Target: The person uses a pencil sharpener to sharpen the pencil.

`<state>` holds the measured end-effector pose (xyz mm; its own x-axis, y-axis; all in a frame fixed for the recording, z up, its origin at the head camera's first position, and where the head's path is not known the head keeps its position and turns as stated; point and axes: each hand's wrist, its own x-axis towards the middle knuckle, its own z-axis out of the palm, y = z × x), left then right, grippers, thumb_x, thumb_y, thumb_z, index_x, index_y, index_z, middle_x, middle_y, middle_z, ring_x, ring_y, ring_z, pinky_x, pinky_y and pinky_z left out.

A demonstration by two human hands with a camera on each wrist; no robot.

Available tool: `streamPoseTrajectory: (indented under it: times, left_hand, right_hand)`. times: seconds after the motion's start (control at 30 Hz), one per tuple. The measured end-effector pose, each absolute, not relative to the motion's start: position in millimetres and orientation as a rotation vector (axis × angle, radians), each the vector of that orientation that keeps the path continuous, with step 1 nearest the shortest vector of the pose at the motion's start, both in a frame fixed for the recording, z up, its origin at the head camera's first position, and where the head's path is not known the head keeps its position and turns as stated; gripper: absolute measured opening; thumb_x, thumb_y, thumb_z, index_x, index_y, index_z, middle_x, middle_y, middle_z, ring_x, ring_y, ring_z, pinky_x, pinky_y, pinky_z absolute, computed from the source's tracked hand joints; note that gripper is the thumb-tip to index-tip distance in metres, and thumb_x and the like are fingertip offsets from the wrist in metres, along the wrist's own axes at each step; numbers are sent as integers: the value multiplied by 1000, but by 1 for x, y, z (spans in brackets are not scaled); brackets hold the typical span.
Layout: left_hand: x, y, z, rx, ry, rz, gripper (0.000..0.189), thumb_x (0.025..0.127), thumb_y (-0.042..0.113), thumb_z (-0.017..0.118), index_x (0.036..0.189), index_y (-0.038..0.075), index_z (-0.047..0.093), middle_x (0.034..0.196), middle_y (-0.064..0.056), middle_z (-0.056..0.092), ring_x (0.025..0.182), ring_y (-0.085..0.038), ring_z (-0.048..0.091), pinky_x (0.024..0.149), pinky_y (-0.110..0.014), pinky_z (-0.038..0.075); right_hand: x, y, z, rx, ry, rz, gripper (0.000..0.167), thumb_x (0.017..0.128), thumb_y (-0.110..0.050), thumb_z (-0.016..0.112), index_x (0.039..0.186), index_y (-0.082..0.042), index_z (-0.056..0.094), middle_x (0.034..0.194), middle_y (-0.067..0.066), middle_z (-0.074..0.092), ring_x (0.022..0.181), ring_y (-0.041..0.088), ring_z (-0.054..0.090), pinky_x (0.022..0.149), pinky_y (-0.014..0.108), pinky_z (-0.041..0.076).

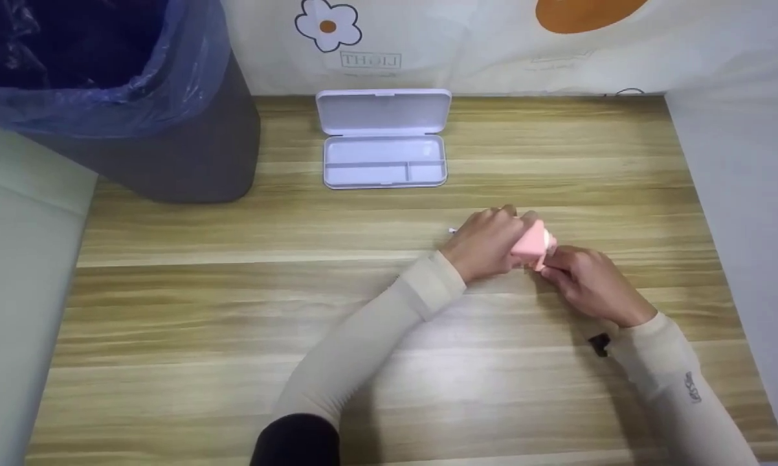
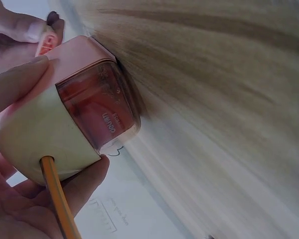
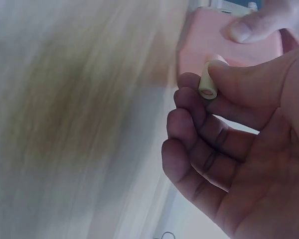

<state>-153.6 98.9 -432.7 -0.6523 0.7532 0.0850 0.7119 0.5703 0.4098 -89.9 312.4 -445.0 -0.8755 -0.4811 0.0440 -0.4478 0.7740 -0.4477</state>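
Note:
A pink and cream crank pencil sharpener [image 1: 529, 243] is gripped by my left hand [image 1: 487, 244] just above the table. In the left wrist view, thumb and fingers hold its sides, and a yellow-orange pencil [image 2: 59, 199] sticks into the hole in its cream face. The sharpener's see-through shavings drawer [image 2: 97, 107] faces the table. At the other end, my right hand [image 1: 599, 285] pinches the cream crank knob [image 3: 208, 84] between thumb and index finger, the other fingers curled beside it. The pencil's tip inside the sharpener is hidden.
An open pale lilac pencil case [image 1: 384, 115] with divided compartments stands at the back middle of the wooden table [image 1: 233, 310]. A grey bin [image 1: 214, 155] with a blue liner occupies the back left. White panels and patterned cloth [image 1: 466, 45] border the table.

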Motion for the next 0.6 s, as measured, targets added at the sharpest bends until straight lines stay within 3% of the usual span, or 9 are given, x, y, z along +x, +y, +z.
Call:
streamPoseTrajectory:
  times: [0.27, 0.6]
  left_hand:
    - [-154, 102, -433, 1251, 2690, 644, 55, 88, 37, 75, 132, 9, 59, 106, -11, 66, 87, -20, 63, 74, -29, 53]
    - [-155, 101, -430, 1246, 2698, 616, 50, 88, 34, 75, 128, 8, 60, 102, -10, 65, 85, -20, 62, 73, -31, 53]
  right_hand:
    - [-80, 318, -430, -732, 2847, -772, 11, 90, 1, 69, 92, -8, 75, 74, -7, 57, 62, 6, 47, 55, 24, 42]
    - [-80, 318, -412, -744, 2863, -758, 12, 89, 1, 71, 96, -7, 77, 76, -8, 61, 64, 5, 50, 59, 26, 45]
